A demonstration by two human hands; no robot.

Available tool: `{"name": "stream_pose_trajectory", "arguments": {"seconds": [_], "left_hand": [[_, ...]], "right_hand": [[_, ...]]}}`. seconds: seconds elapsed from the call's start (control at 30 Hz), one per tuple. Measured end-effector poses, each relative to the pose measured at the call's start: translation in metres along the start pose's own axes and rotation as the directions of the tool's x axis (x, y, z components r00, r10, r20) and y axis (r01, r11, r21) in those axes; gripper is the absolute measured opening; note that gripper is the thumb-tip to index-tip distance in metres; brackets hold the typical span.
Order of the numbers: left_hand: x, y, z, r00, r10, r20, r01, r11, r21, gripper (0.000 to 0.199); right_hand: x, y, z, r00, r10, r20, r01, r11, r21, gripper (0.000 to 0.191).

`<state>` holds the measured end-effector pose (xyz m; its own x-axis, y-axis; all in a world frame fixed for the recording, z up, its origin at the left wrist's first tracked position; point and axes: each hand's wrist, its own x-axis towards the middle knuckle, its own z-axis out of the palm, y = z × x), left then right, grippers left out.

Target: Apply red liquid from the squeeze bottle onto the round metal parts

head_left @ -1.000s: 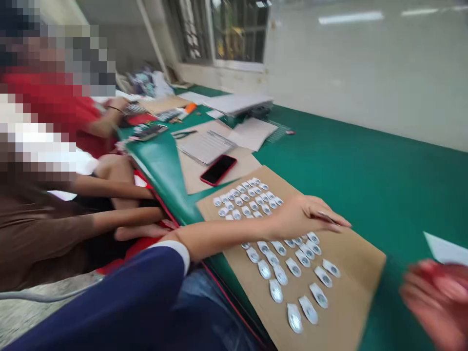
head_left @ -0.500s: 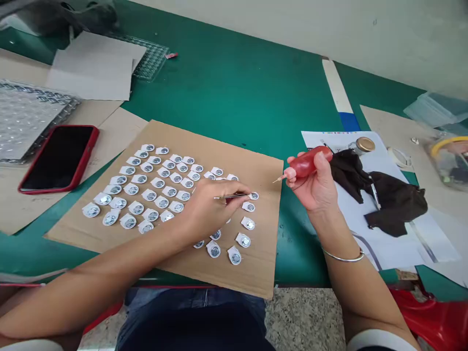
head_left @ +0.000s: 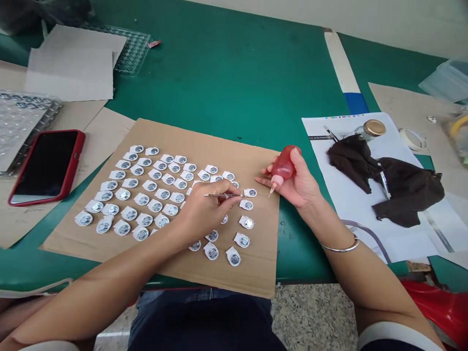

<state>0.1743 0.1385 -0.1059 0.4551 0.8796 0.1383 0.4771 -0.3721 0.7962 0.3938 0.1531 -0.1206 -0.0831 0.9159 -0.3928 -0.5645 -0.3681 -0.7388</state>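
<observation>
My left hand [head_left: 204, 207] is closed in a pinch on a slim metal rod-like tool [head_left: 215, 195]. Its tip ends just left of a small white tabbed piece with a silvery round centre [head_left: 250, 193]. My right hand [head_left: 298, 180] wraps round a red squeeze bottle [head_left: 284, 163] with a pink neck and a thin needle nozzle. The nozzle points down and left, over the right edge of the cardboard sheet [head_left: 256, 273], apart from the pieces. Several more such pieces [head_left: 142, 199] lie in rows on the cardboard; my left hand and forearm cover some.
A red-cased phone [head_left: 47, 165] lies at left, near grey card sheets [head_left: 71, 73] and clear blister trays [head_left: 133, 51]. To the right, white paper [head_left: 318, 127] carries dark cloth [head_left: 409, 190], a gold-lidded jar [head_left: 375, 127] and a pen-like stick [head_left: 384, 183]. A tape roll [head_left: 413, 140] lies beyond.
My right hand has moved left with the bottle, tipping its nozzle further down. The tool in my left hand has drawn slightly left, off the white piece. The whole view has shifted a little.
</observation>
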Motion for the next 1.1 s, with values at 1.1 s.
{"name": "stream_pose_trajectory", "arguments": {"seconds": [1.1], "left_hand": [[0.002,-0.002,0.01,0.972,0.236,-0.02,-0.236,0.972,0.003,0.008]], "right_hand": [[-0.012,-0.035,-0.009,0.97,-0.203,-0.13,0.191,0.976,-0.102,0.044]]}}
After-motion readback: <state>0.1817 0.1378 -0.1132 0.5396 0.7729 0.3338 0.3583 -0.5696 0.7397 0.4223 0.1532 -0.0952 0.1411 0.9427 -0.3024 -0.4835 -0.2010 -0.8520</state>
